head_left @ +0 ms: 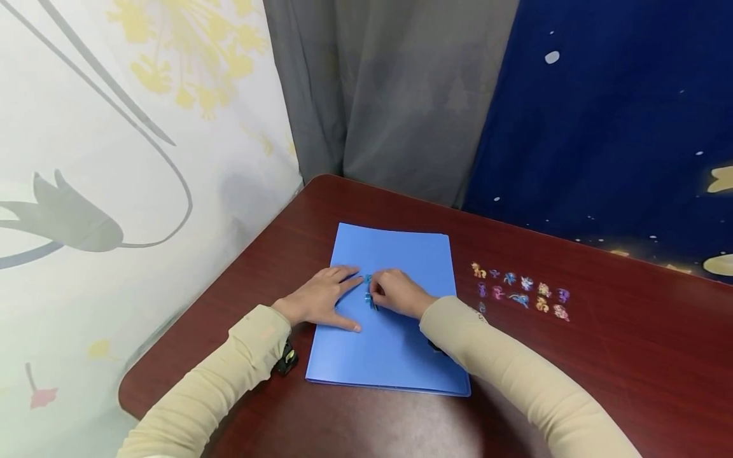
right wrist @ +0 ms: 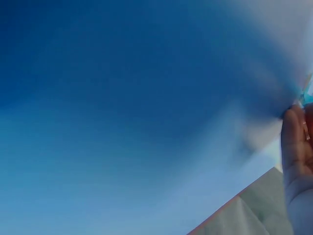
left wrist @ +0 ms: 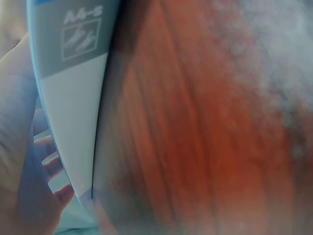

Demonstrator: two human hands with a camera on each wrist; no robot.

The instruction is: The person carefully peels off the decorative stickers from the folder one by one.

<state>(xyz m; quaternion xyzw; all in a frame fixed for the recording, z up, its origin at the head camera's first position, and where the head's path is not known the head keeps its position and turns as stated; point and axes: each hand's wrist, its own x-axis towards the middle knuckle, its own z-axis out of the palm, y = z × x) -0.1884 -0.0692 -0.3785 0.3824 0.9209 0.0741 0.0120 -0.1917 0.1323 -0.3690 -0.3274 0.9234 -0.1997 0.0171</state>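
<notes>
A blue A4 folder lies closed on the table, its grey and white spine turned to the left wrist camera. My left hand rests on the folder with fingers spread, thumb towards me. Over the folder's middle, my right hand pinches a small blue pony sticker with curled fingers, which hide part of it. In the right wrist view a bit of turquoise shows at the fingertips of the right hand.
Several small colourful pony stickers lie in rows on the dark red-brown table, right of the folder. A white patterned curtain hangs at the left, grey and dark blue curtains behind the table.
</notes>
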